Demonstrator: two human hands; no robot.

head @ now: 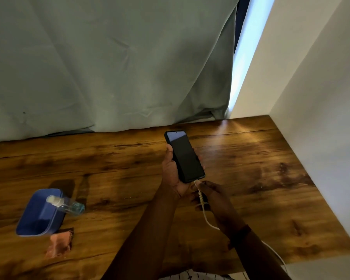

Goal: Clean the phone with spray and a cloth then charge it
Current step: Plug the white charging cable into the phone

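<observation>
**Cable at the phone's lower end**

Here the left hand point(173, 174) holds a black smartphone point(184, 156) above the wooden tabletop point(261, 178), roughly midway between its left and right edges and nearer the far edge than the near one. Its fingers are wrapped around the phone's sides, thumb along the left side, fingertips showing at the right side. The screen faces up and is dark (a pale reflection sits at its top).

The right hand point(212, 201) is just below the phone, its fingers pinched closed on the plug end of a white charging cable point(203, 207). The plug meets the phone's lower end; whether it is fully seated cannot be told. The cable runs back under the right wrist and off the tabletop's near edge toward the near right corner.

Toward the near left corner sits a blue plastic container point(38, 215). A clear spray bottle point(66, 204) lies tilted across its right rim, its white cap over the container. A pinkish cloth point(59, 244) lies crumpled just beside the container's near end.

A grey-green curtain point(109, 67) hangs along the far edge, and a white wall point(321, 98) borders the right edge.
</observation>
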